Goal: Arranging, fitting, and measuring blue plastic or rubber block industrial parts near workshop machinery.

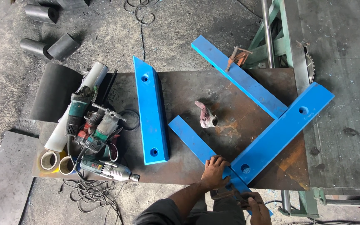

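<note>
On the far left of the rusty steel surface (180, 89) lies a heap of power tools: a green angle grinder (79, 109), a router-like tool (101, 128) and a drill (110, 170), with a white tube (89, 81) and two rolls of tape (49, 160) beside them. Right of these, a blue plastic bar with bevelled ends (151, 112) lies alone, drilled near each end and not joined to anything. In the middle sits a crumpled rag (206, 116). Further right, three blue bars form a frame: a short bar (192, 139) near, a long bar (238, 77) far, and a cross bar (282, 131) laid over both ends. The left hand (215, 171) presses flat, fingers spread, on the near joint. The right hand (258, 207) is closed around a metal clamp (230, 193) at the surface's near edge. Judging by this, the frame is laid out but the near corner is only now being clamped; a second clamp (238, 56) sits on the far bar.
</note>
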